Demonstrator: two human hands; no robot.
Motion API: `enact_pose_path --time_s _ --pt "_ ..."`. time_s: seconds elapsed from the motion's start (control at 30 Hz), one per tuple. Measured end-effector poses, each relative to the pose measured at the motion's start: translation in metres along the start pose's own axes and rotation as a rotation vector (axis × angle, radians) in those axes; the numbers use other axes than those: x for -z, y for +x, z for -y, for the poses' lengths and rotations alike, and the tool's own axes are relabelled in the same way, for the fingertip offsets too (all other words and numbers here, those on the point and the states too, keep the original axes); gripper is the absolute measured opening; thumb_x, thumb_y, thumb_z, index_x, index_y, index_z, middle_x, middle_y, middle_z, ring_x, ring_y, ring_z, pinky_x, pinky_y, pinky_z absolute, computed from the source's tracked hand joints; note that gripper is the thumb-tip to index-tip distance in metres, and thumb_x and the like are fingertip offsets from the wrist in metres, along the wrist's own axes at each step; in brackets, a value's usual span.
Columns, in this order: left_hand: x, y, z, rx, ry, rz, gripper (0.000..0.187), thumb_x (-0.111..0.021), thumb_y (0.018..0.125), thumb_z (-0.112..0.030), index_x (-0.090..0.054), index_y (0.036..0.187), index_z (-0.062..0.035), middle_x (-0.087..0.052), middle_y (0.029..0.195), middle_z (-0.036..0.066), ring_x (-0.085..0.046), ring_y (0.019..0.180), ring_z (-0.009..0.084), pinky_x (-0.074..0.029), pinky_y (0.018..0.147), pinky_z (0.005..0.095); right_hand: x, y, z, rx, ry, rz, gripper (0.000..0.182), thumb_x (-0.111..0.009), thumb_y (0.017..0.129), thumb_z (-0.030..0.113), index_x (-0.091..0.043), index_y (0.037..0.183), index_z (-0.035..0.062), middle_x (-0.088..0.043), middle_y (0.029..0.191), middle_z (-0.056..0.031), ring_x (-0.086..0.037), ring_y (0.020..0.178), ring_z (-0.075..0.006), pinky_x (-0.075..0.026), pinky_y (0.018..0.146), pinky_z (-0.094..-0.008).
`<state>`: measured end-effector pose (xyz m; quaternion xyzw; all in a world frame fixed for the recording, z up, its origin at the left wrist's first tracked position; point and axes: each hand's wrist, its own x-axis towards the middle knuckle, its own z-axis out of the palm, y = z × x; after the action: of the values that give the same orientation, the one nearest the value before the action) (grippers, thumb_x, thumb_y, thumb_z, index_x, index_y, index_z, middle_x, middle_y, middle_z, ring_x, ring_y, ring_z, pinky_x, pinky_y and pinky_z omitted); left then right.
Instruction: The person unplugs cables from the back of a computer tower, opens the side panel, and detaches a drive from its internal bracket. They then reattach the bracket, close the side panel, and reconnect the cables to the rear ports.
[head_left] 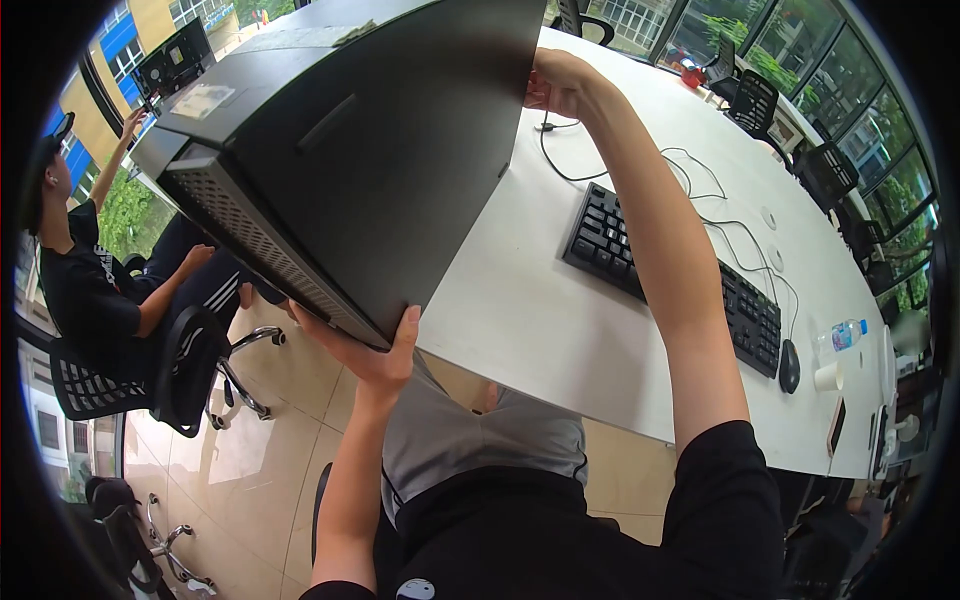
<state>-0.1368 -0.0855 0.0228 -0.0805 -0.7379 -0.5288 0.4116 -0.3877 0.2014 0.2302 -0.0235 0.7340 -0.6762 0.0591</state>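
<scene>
Head view. A black desktop computer case [340, 150] is held tilted in the air, partly over the near edge of a white table [540, 320] and partly over the tiled floor. The left hand [365, 350] cups the lower near corner from beneath, thumb pressed up against the side panel; the right hand [555, 85] grips the far upper edge, fingers curled round it and largely hidden behind the panel. The step in hand appears to be carrying or turning the case, its weight shared between both hands. The next move, as judged, calls for keeping both grips firm while the case is levelled, and for clearing the black keyboard [670, 280], its cables and the mouse [789, 366] lying on the table. Another person [90, 270] sits on an office chair at left, well apart.
</scene>
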Motion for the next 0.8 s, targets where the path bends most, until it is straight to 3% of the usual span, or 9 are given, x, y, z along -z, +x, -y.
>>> enact_pose_path --time_s 0.17,0.37,0.47,0.53,0.57,0.63,0.67,0.73,0.8 --pt "0.003 0.001 0.000 -0.009 0.045 0.016 0.135 -0.092 0.078 -0.031 0.002 0.165 0.0115 -0.018 0.163 0.031 -0.018 0.156 0.0433 -0.016 0.127 0.0537 -0.002 -0.020 0.011 -0.010 0.109 0.031 0.018 -0.065 0.099 0.007 -0.065 0.081 0.0040 -0.055 0.071 0.0000 -0.042 0.055 -0.0062 -0.040 0.050 -0.0219" --pt "0.002 0.001 -0.001 0.005 0.011 0.011 0.134 -0.093 0.077 -0.029 0.000 0.164 0.0107 -0.020 0.162 0.029 -0.020 0.155 0.0411 -0.017 0.127 0.0529 -0.022 -0.019 0.019 -0.011 0.096 -0.235 0.015 -0.064 0.097 0.004 -0.066 0.083 0.0016 -0.056 0.071 -0.0005 -0.045 0.056 -0.0058 -0.044 0.050 -0.0223" --pt "0.003 0.003 -0.003 -0.007 -0.014 0.023 0.132 -0.094 0.076 -0.026 -0.002 0.164 0.0107 -0.022 0.160 0.027 -0.022 0.154 0.0393 -0.019 0.126 0.0516 -0.008 0.006 0.005 0.059 0.108 -0.173 0.015 -0.063 0.096 0.003 -0.065 0.081 0.0026 -0.056 0.071 -0.0008 -0.044 0.055 -0.0058 -0.046 0.050 -0.0240" --pt "0.003 0.005 -0.006 -0.049 0.004 0.022 0.131 -0.094 0.076 -0.025 -0.003 0.163 0.0106 -0.024 0.159 0.027 -0.026 0.152 0.0387 -0.021 0.125 0.0508 0.009 0.013 -0.006 0.029 -0.015 -0.071 0.005 -0.066 0.097 0.009 -0.065 0.093 0.0063 -0.062 0.083 -0.0009 -0.065 0.071 -0.0099 -0.065 0.078 -0.0298" --pt "0.002 0.007 -0.008 -0.075 0.011 0.017 0.130 -0.094 0.076 -0.024 -0.003 0.163 0.0106 -0.026 0.158 0.027 -0.027 0.151 0.0384 -0.022 0.125 0.0504 0.010 0.012 -0.007 0.007 0.041 -0.076 0.004 -0.065 0.097 0.008 -0.065 0.094 0.0061 -0.062 0.082 -0.0014 -0.063 0.070 -0.0100 -0.066 0.081 -0.0296" --pt "0.002 0.007 -0.008 -0.092 0.048 0.012 0.128 -0.093 0.076 -0.022 -0.005 0.162 0.0108 -0.029 0.155 0.027 -0.031 0.148 0.0386 -0.024 0.124 0.0505 0.007 0.013 0.003 -0.004 0.105 -0.071 0.006 -0.062 0.096 0.004 -0.065 0.092 0.0066 -0.060 0.079 -0.0017 -0.053 0.063 -0.0092 -0.053 0.061 -0.0261" --pt "0.004 0.006 -0.009 -0.099 0.070 0.022 0.127 -0.093 0.076 -0.022 -0.006 0.162 0.0109 -0.031 0.154 0.027 -0.033 0.147 0.0386 -0.025 0.123 0.0505 -0.014 0.001 0.009 0.014 0.126 -0.253 0.008 -0.062 0.096 0.002 -0.064 0.090 0.0065 -0.059 0.078 -0.0017 -0.049 0.059 -0.0089 -0.045 0.054 -0.0248" --pt "0.000 0.005 -0.014 -0.070 0.037 0.018 0.125 -0.093 0.075 -0.023 -0.008 0.161 0.0113 -0.034 0.152 0.027 -0.035 0.145 0.0391 -0.026 0.122 0.0507 0.009 0.026 -0.006 0.035 0.178 -0.134 0.009 -0.064 0.099 0.004 -0.065 0.090 0.0053 -0.059 0.075 -0.0029 -0.045 0.055 -0.0091 -0.033 0.049 -0.0244" --pt "0.004 0.012 -0.014 -0.069 0.023 0.004 0.124 -0.093 0.074 -0.023 -0.011 0.160 0.0118 -0.035 0.151 0.027 -0.037 0.143 0.0397 -0.027 0.122 0.0507 0.078 0.024 -0.026 0.182 0.248 -0.391 0.018 -0.068 0.099 0.002 -0.061 0.082 0.0022 -0.059 0.071 -0.0051 -0.042 0.051 -0.0074 -0.033 0.043 -0.0242"
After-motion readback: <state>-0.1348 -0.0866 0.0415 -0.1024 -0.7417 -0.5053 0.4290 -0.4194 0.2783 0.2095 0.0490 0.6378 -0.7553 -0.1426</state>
